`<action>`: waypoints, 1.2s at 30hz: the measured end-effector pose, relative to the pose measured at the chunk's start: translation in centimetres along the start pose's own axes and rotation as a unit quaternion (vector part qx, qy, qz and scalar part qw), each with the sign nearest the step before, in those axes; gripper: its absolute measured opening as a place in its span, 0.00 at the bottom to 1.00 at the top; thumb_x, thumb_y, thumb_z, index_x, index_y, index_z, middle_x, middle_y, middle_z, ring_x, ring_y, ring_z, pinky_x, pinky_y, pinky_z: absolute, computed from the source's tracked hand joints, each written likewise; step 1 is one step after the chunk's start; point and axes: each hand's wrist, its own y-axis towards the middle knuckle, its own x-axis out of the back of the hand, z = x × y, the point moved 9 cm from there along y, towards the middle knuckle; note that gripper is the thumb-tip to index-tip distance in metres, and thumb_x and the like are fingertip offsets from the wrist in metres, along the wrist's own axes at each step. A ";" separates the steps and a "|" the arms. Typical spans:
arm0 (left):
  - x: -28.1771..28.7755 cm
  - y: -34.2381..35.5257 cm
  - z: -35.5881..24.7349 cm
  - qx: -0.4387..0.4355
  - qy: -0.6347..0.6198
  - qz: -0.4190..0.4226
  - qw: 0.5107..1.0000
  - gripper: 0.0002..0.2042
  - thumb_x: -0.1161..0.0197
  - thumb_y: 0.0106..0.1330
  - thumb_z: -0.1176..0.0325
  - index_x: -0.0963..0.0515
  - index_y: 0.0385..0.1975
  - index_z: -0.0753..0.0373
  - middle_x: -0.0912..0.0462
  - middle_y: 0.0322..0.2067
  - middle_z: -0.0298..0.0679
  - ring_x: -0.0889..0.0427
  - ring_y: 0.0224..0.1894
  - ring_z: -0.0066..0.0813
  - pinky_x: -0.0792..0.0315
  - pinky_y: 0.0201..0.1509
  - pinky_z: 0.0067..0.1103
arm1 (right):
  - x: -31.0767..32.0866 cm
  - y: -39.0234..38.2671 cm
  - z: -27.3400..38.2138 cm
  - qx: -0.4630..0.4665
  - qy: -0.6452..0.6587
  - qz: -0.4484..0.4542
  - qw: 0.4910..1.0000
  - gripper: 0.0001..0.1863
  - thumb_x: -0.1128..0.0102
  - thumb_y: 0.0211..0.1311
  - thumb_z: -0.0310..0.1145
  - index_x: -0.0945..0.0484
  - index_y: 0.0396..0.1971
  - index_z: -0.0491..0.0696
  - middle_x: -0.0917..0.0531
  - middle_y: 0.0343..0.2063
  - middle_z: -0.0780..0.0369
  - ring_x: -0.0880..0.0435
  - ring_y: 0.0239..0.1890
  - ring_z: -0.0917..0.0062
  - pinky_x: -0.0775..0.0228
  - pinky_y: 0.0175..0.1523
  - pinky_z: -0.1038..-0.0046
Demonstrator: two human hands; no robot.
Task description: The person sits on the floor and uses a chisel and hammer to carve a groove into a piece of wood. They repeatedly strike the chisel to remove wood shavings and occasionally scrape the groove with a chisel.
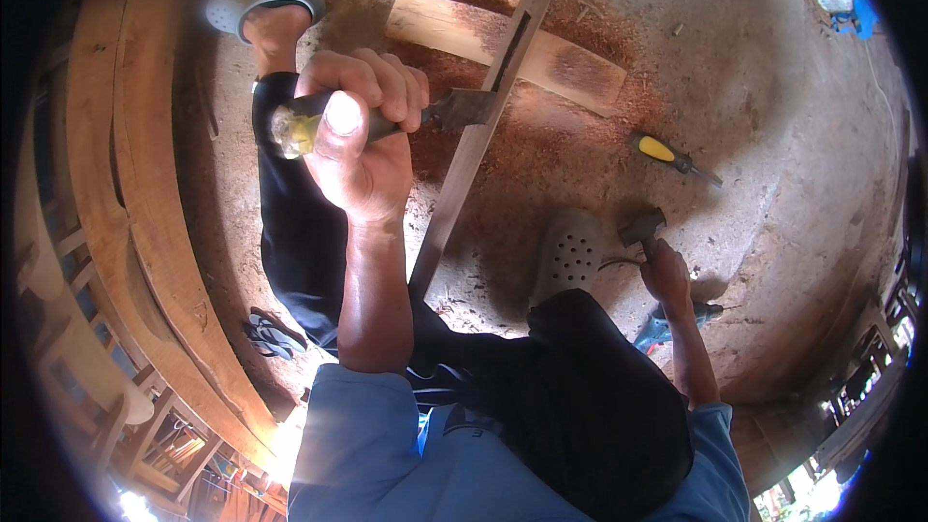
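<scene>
My left hand [362,150] is closed around the handle of a chisel [462,108], the thumb lying along it. The handle's worn yellow butt points left. At its other end, the broad dark blade meets a long narrow wooden rail [460,174], just below a slot cut in the rail. A short plank [440,27] lies crosswise under the rail's far part. Lower right, my right hand [667,275] grips a hammer [642,228] by its handle, the dark head low over the floor and apart from the chisel.
Right of the rail lies a yellow and black chisel-like tool [657,148]. A teal power drill [653,331] rests beside my right forearm. Sawdust covers the floor around the plank. Long thick timbers [155,213] run down the left side, with flip-flops [275,333] nearby. My grey clog [568,251] is near the rail.
</scene>
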 end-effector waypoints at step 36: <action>-0.5 -0.1 -0.1 -0.005 0.014 0.033 0.999 0.18 0.44 0.73 0.49 0.31 0.33 0.59 0.33 0.25 0.36 0.34 0.26 0.28 0.38 0.38 0.31 | 0.0 0.2 -0.2 -0.015 0.001 -0.009 1.000 0.14 0.35 0.54 0.31 0.26 0.39 0.43 0.16 0.32 0.41 0.16 0.41 0.44 0.25 0.45 0.48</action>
